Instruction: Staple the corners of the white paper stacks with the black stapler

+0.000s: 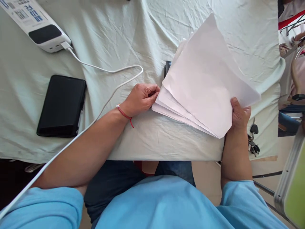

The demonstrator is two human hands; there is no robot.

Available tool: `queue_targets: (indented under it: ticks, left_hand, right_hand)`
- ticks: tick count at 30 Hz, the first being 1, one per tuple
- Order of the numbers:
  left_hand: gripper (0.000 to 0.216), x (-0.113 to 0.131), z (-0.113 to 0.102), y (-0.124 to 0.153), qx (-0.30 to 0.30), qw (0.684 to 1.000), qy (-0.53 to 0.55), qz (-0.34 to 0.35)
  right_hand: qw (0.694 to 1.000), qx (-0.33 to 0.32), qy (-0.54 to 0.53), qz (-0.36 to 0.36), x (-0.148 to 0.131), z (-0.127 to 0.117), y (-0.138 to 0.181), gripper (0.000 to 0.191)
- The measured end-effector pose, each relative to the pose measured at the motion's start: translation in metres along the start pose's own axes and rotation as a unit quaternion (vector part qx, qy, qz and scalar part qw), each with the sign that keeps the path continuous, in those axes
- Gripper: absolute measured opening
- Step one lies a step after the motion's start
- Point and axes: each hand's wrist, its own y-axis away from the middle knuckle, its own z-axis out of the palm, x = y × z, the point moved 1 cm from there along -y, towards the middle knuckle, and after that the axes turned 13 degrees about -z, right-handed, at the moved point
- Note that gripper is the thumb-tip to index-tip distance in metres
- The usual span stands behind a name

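A loose stack of white paper sheets (205, 79) is lifted above a table covered with a pale green cloth (114, 38). My right hand (239, 115) grips the stack's lower right edge, thumb on top. My left hand (140, 98), with a red string at the wrist, has its fingers curled and pinches the stack's left corner. A small dark object (167, 67) shows partly from behind the paper's left edge.
A black phone or case (62, 105) lies at the left. A white power strip (35, 24) sits at the top left, its white cable (105, 68) looping across the cloth. A bunch of keys (253, 140) lies near the right table edge.
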Motion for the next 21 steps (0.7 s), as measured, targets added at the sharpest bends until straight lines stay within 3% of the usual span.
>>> queue_targets:
  ticks: [11, 17, 21]
  left_hand:
    - [0.052, -0.0027, 0.0012, -0.0015, 0.015, 0.999, 0.028, -0.015]
    - [0.045, 0.0019, 0.0013, 0.0003, 0.016, 0.999, 0.032, -0.029]
    - [0.066, 0.0049, 0.0024, 0.0019, 0.038, 0.998, 0.048, -0.011]
  right_hand:
    - [1.0, 0.004, 0.021, 0.006, 0.0015, -0.0023, -0.0011, 0.072]
    - [1.0, -0.019, 0.0, 0.001, -0.0019, 0.0002, 0.0017, 0.07]
    - [1.0, -0.026, 0.005, 0.006, -0.0016, -0.0011, 0.0014, 0.072]
